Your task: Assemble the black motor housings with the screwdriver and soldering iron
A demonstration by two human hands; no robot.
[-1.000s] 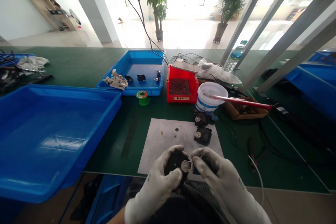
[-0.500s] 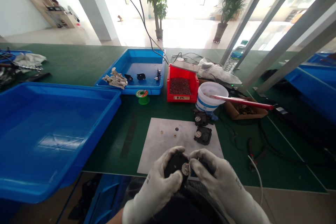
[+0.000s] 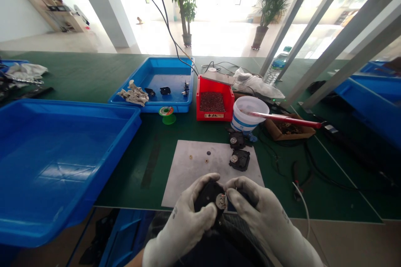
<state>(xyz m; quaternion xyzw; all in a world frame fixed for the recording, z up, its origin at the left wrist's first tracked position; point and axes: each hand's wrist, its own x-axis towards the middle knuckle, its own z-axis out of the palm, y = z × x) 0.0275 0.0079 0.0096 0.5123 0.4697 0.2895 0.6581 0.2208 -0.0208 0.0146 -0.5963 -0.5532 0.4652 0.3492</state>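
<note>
My gloved left hand point(image 3: 196, 206) is wrapped round a black plastic housing point(image 3: 207, 197) just over the table's front edge. A small round metal motor point(image 3: 220, 201) sits at the housing's right side, with fine reddish wires by its top. Close beside it, my gloved right hand point(image 3: 250, 200) has thumb and forefinger pinched together at the motor's wires. Something dark shows under its fingers, but its kind is hidden. Beyond the hands lies a pale grey sheet point(image 3: 178, 175) bearing two small brass-coloured rings and a dark disc point(image 3: 208, 153). Another black housing with a motor point(image 3: 239, 160) rests at its right.
A large blue tray point(image 3: 125, 127) fills the left; a smaller blue tray point(image 3: 169, 106) stands behind. Farther back are a solder spool point(image 3: 168, 117), a red bin of granules point(image 3: 213, 102) and a white bucket point(image 3: 247, 112). Pliers point(image 3: 296, 179) and cables lie right.
The view has shifted slightly, so the table things sit a little farther left. Both hands keep nearly the same pose around the housing and motor.
</note>
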